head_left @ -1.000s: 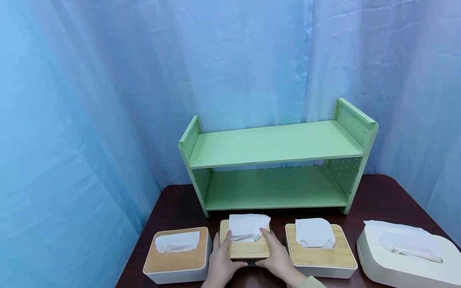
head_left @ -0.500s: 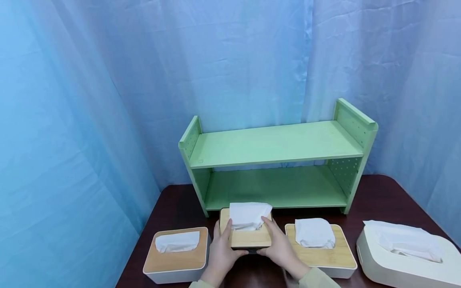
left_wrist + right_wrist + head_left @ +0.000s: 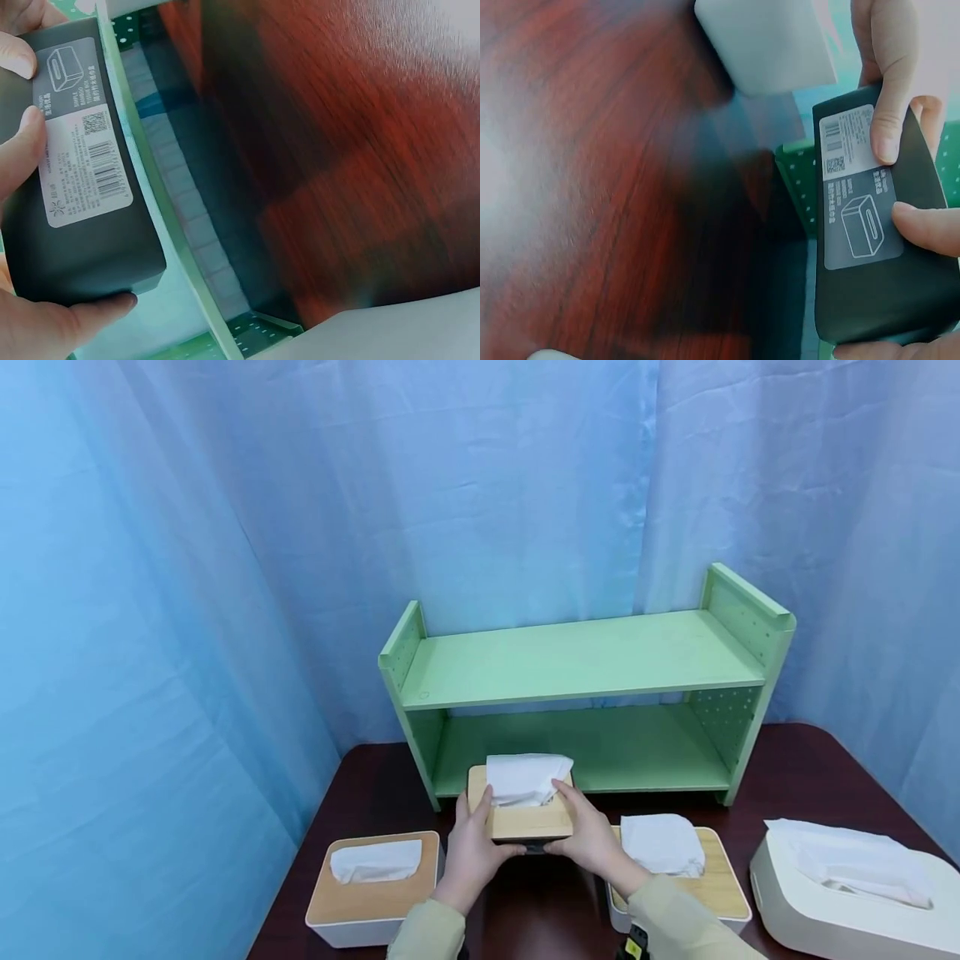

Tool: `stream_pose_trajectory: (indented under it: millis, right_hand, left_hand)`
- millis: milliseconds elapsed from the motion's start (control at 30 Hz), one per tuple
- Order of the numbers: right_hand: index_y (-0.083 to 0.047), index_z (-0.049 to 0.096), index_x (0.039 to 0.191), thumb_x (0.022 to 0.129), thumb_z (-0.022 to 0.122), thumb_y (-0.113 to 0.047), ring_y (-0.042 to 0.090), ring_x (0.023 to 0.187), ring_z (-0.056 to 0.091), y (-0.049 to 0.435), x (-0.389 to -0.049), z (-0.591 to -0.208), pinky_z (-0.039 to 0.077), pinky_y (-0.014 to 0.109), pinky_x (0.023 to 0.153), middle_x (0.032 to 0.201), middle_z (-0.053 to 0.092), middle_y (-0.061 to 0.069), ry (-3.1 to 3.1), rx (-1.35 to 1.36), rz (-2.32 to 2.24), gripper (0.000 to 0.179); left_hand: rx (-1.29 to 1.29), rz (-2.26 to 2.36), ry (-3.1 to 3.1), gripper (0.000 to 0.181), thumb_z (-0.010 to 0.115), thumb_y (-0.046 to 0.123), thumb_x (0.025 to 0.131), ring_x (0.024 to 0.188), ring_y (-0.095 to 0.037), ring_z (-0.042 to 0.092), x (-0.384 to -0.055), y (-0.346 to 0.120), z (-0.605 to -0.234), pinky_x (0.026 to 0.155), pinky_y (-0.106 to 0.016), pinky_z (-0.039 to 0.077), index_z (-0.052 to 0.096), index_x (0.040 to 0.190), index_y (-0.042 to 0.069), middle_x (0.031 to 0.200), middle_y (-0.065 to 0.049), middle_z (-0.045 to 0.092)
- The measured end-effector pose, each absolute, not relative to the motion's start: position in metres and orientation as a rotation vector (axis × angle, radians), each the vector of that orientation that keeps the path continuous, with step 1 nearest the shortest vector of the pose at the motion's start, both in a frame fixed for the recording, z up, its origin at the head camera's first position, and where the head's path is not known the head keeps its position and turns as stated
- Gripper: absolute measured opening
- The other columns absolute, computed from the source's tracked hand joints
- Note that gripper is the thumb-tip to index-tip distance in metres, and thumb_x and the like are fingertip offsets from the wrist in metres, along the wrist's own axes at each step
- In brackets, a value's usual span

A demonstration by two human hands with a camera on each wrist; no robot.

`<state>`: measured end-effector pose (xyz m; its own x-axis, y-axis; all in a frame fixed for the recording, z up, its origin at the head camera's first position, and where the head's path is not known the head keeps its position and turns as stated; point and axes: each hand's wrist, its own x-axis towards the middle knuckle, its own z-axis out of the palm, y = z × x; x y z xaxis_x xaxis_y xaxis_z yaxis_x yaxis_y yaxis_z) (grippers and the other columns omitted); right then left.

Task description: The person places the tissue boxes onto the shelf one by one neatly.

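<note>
A small black tissue box (image 3: pixel 532 823) with a light wooden lid is held level between both hands, in front of the lower board of a green two-tier shelf (image 3: pixel 581 656). White tissue (image 3: pixel 523 777) sticks up from its slot. My left hand (image 3: pixel 477 853) grips the left side and my right hand (image 3: pixel 591 835) the right, thumbs on the near face. Both wrist views show the black body (image 3: pixel 90 259) with a grey and white printed label (image 3: pixel 855 187) on the side towards me. The box's far side is hidden in the head view.
A white tissue box (image 3: pixel 371 902) with an orange-brown lid stands at left. Right of my hands is another with a bamboo lid (image 3: pixel 720 881), partly behind my right forearm. A larger cream tissue box (image 3: pixel 825 902) sits far right on the dark table (image 3: pixel 536 918). Blue curtains (image 3: pixel 525 485) hang behind.
Both hands have carried the black tissue box up and away from me, from between the other boxes to the front of the shelf. The view has shifted slightly.
</note>
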<state>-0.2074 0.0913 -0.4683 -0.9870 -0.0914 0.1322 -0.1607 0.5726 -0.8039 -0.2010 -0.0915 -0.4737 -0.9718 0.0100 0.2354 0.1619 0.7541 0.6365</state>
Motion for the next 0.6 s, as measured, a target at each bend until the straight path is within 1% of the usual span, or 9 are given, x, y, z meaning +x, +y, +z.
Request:
stream_pose_trajectory:
  millis: [200,433,600]
  right_hand:
    - [-0.007,0.040,0.142,0.060,0.086,0.000,0.046,0.119,0.049,0.094,-0.218,-0.471,0.043,0.053,0.093,0.141,0.039,0.032,-2.754,0.210,1.452,0.094]
    - [-0.009,0.036,0.145,0.064,0.083,0.001,0.048,0.125,0.042,0.096,-0.233,-0.475,0.043,0.055,0.094,0.146,0.033,0.031,-2.788,0.227,1.453,0.094]
    - [-0.011,0.035,0.146,0.065,0.082,0.001,0.046,0.119,0.048,0.097,-0.238,-0.478,0.046,0.051,0.089,0.145,0.033,0.031,-2.818,0.200,1.483,0.095]
  left_hand:
    - [-0.135,-1.010,-2.734,0.100,0.091,0.028,0.057,0.112,-0.050,0.052,-0.213,-0.091,-0.480,0.085,-0.051,0.050,0.043,0.142,0.005,0.143,-0.038,0.027]
    - [-0.128,-1.018,-2.745,0.100,0.090,0.030,0.059,0.116,-0.051,0.049,-0.227,-0.089,-0.487,0.087,-0.050,0.050,0.042,0.143,0.008,0.144,-0.038,0.027]
    - [-0.124,-0.995,-2.760,0.100,0.091,0.031,0.058,0.114,-0.052,0.050,-0.230,-0.089,-0.489,0.086,-0.050,0.050,0.043,0.143,0.007,0.143,-0.038,0.028]
